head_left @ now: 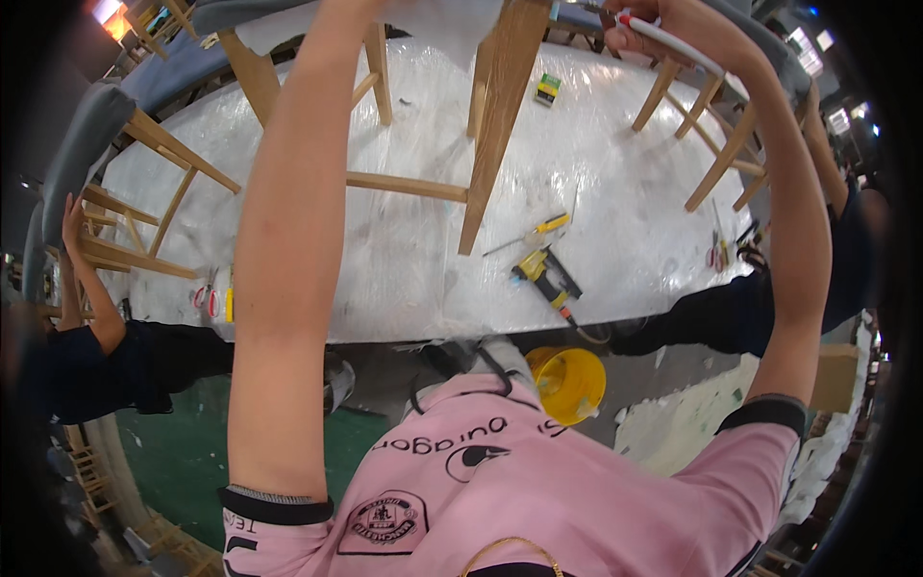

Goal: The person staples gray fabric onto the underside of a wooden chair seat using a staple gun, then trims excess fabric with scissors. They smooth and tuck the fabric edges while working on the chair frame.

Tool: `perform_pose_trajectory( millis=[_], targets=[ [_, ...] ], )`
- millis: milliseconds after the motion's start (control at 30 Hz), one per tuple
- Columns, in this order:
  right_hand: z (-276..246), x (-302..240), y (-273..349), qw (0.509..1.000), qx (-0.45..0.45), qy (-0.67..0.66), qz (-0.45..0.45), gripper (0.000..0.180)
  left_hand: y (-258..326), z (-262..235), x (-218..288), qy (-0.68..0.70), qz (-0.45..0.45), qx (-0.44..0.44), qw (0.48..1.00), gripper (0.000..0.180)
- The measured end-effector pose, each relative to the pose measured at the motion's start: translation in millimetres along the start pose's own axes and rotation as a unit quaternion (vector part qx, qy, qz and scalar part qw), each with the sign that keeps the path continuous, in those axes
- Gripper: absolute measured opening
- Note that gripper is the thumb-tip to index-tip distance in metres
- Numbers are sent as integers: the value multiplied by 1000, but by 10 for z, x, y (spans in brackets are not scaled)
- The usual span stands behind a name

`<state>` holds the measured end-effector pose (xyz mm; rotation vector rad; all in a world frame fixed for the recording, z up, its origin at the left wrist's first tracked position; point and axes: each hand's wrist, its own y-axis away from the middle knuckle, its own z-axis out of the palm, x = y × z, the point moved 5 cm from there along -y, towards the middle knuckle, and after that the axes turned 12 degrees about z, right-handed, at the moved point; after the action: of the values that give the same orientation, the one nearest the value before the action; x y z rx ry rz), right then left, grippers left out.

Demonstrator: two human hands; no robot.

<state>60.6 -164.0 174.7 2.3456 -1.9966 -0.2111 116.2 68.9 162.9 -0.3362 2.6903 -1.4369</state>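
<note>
In front of me a wooden chair frame stands on the plastic-covered table, its near leg (502, 125) slanting down toward me. White sheet material (433, 31) hangs at the top of this chair. My right hand (687, 34) is closed around a pair of scissors (670, 43) with white and red handles, the blades pointing left toward the chair. My left hand (361, 6) reaches up beside the white material. Its fingers are cut off by the upper edge, so its grip is hidden.
On the table (404, 260) lie a yellow-black staple gun (548, 279) with a hose, a yellow-handled screwdriver (550, 225), a small green-yellow box (548, 89) and red-handled scissors (205, 296). More chairs stand left and right, a co-worker's hand (73, 223) at the left one. A yellow bucket (588, 385) stands below.
</note>
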Motion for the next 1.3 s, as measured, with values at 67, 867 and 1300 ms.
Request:
perform_pose_trajectory(
  millis=[67, 867, 1300],
  targets=[
    [25, 99, -31, 1000, 23, -5, -7, 64, -8, -2, -8, 32, -24, -1, 999, 16],
    [6737, 2566, 1235, 793, 77, -344, 497, 63, 559, 56, 507, -50, -45, -33, 997, 20],
    [6719, 2041, 601, 794, 128, -485, 343, 46, 1002, 35, 1254, -136, -47, -76, 987, 12]
  ],
)
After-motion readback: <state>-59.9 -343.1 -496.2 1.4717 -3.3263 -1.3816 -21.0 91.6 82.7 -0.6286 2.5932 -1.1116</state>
